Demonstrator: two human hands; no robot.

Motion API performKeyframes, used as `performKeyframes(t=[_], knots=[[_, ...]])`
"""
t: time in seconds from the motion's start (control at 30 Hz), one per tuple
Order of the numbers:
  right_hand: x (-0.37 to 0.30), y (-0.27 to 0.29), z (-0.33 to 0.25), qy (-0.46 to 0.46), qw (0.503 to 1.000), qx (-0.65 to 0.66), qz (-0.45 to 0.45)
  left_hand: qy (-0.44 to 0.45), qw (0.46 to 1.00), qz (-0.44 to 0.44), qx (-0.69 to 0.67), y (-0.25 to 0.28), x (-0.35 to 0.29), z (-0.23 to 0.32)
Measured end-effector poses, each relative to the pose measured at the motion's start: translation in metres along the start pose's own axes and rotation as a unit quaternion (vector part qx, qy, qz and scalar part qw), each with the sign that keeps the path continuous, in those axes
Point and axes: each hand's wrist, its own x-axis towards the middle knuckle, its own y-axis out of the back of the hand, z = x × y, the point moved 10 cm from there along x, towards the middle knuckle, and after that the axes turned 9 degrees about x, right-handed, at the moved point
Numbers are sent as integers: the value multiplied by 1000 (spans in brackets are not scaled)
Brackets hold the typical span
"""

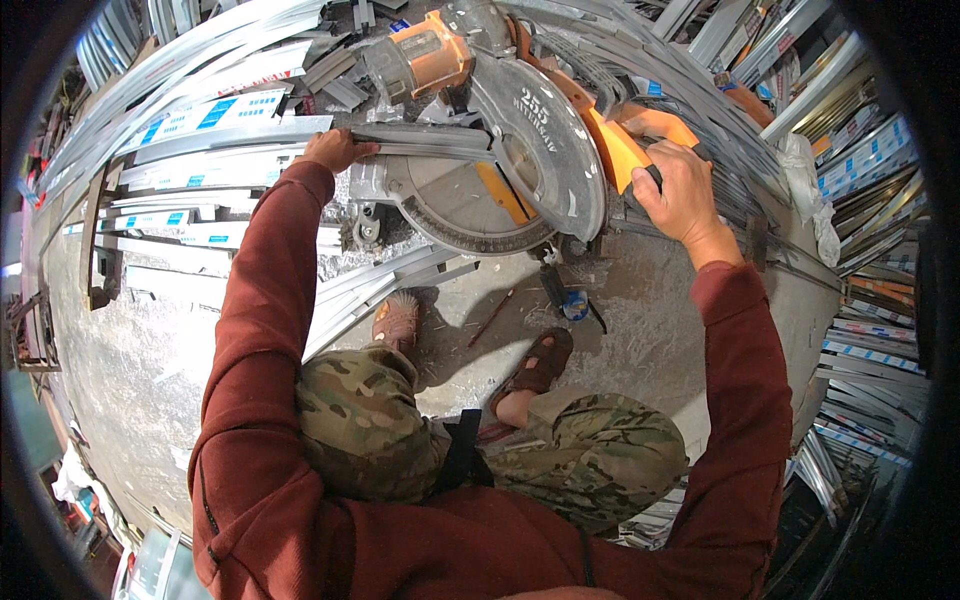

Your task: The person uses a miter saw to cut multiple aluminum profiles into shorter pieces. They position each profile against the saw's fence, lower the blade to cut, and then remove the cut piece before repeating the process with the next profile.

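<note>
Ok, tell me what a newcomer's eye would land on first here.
First, the large miter saw at top centre, with its rounded grey blade guard and the right hand gripping its orange handle. Left of the guard, the left hand holds a metal profile. Then the long silvery strips massed across the upper left.

1. I am in a workshop full of metal profiles, judging by the stock and machinery around me.
2. An orange and grey mitre saw stands low before me, toward the far edge of the grey floor.
3. Long silvery profiles, some in blue-and-white film, lie layered over the floor's far left corner.
4. More stacked profiles crowd its right edge.
5. Short metal offcuts lie heaped just left of the saw.
</note>
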Motion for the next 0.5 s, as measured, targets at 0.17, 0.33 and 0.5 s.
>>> performKeyframes(t=[0.17,0.33,0.5], knots=[[1,-1,-3,11,1000,12,1,-9,1000,9,7,-2,1,-4],[-3,-4,-1,5,1000,8,-2,29,999,-23,6,-1,-2,-4],[-6,-6,0,2,1000,4,-7,36,999,-26,6,1,-3,-3]])
